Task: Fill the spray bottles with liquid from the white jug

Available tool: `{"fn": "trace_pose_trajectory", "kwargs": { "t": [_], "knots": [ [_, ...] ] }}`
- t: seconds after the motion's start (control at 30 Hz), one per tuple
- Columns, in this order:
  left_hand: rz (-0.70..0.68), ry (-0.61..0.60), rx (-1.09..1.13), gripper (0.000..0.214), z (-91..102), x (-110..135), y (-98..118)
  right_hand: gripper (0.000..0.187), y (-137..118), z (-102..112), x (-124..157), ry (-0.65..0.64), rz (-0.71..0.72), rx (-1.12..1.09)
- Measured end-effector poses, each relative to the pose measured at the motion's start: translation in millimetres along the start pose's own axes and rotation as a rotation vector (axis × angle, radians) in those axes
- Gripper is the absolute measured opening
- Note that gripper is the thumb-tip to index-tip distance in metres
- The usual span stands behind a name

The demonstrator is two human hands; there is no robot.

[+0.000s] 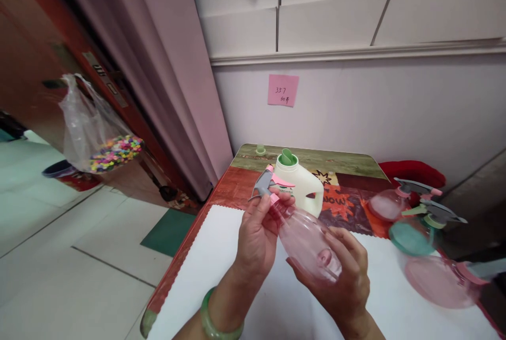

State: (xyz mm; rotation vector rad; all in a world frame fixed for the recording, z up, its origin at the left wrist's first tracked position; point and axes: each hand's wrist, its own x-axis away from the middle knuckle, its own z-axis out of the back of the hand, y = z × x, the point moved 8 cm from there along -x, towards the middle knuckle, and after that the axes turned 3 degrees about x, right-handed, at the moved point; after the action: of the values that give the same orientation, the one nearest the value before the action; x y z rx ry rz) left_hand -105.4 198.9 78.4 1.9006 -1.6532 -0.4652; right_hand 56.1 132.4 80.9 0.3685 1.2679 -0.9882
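Observation:
A clear pink spray bottle (304,237) is tilted in the air between my two hands, above the white mat. My left hand (259,237) has its fingers closed around the pink collar at the bottle's neck, just below the grey and pink trigger head (265,182). Wrapped round the lower body near the base is my right hand (343,271). Just behind the bottle stands a cream jug (302,176) with a handle, its round mouth showing a green inner spout (288,157). A small green cap (260,149) sits at the table's far left corner.
At the right lie or stand several more spray bottles: a pink one (387,204), a green one (413,235) and a nearer pink one (440,281). A white mat (209,266) covers the table's front. A bag of colourful pieces (116,153) hangs from the door at left.

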Motion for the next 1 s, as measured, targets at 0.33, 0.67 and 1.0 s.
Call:
{"fn": "trace_pose_trajectory", "kwargs": {
  "t": [0.33, 0.67, 1.0],
  "knots": [
    [-0.009, -0.005, 0.016, 0.017, 0.1, 6, 0, 0.084, -6, 0, 6, -0.004, 0.148, -0.054],
    [-0.065, -0.017, 0.013, 0.019, -2.2, 7, -6, 0.077, 2, -4, 17, 0.009, 0.116, -0.058],
    [-0.086, -0.071, 0.018, 0.024, -5.1, 6, -8, 0.074, 2, -4, 19, 0.058, 0.121, -0.073]
  ]
}}
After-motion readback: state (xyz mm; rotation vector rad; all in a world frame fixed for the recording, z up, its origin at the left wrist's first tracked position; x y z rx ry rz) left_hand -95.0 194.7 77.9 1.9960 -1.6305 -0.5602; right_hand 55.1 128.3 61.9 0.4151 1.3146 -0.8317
